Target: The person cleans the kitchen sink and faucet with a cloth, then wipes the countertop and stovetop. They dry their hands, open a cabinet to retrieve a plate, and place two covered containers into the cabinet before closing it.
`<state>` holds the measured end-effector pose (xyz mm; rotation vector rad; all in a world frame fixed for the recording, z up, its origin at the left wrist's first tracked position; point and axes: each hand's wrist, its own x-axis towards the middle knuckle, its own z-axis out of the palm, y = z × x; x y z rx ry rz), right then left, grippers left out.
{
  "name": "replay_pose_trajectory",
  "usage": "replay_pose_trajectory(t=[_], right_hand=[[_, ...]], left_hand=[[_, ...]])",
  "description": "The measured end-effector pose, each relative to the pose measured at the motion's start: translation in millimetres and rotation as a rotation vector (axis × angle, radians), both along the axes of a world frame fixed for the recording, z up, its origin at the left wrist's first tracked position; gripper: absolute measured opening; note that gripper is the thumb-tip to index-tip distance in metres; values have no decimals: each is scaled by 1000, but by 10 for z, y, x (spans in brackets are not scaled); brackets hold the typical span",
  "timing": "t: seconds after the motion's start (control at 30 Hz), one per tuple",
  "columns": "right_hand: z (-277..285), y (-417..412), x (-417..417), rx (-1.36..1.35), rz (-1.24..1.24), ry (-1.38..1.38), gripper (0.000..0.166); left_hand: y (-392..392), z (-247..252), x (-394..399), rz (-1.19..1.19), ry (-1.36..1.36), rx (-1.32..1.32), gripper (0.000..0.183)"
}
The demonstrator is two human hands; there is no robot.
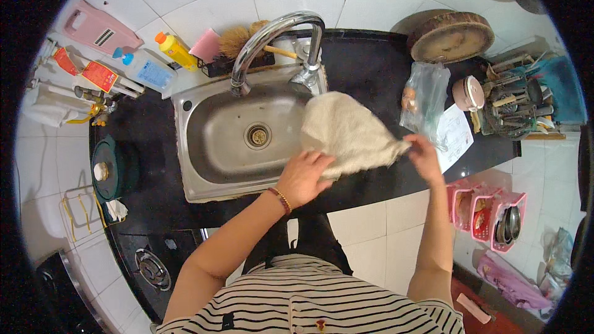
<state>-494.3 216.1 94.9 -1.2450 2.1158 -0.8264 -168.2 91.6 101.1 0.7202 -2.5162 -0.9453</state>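
Observation:
A beige cloth (350, 132) lies spread over the right rim of the steel sink (199, 190) and the black countertop (366, 74) beside it. My right hand (423, 155) pinches the cloth's gathered right corner. At the cloth's lower left edge is my left hand (306, 176), with a beaded bracelet at its wrist; its fingers touch the fabric, but whether they grip it is unclear. The chrome faucet (278, 23) arches above the basin, and the sink drain (257, 136) is visible.
Right of the cloth lie a clear plastic bag (427, 97) and a paper sheet (455, 137). Behind them are a lidded pink container (468, 93), a round wooden chopping board (452, 39) and a utensil rack (515, 97). Left stand bottles (176, 51) and a dark green pot (113, 167).

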Motion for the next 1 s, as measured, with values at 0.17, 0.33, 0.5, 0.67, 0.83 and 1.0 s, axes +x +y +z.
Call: replay_pose_trajectory(t=[0.17, 0.33, 0.5, 0.67, 0.83, 1.0], right_hand=[[-239, -583, 849, -191, -31, 35, 28], [-279, -1651, 1630, -453, 10, 240, 37], [-384, -1916, 2060, -188, 37, 129, 29], [-147, -1850, 2790, -340, 82, -241, 33], [-706, -2548, 2936, -255, -141, -662, 57], [-712, -2739, 3244, -113, -70, -635, 58]], left_hand=[[-338, -643, 307, 189, -17, 606, 24], [-1244, -574, 365, 672, 856, 1681, 29], [-1679, -431, 335, 838, 1027, 1714, 28], [-1913, -888, 621, 679, 1057, 1635, 34], [-1284, -339, 191, 701, 750, 1361, 47], [-1300, -344, 390, 822, 835, 1317, 45]])
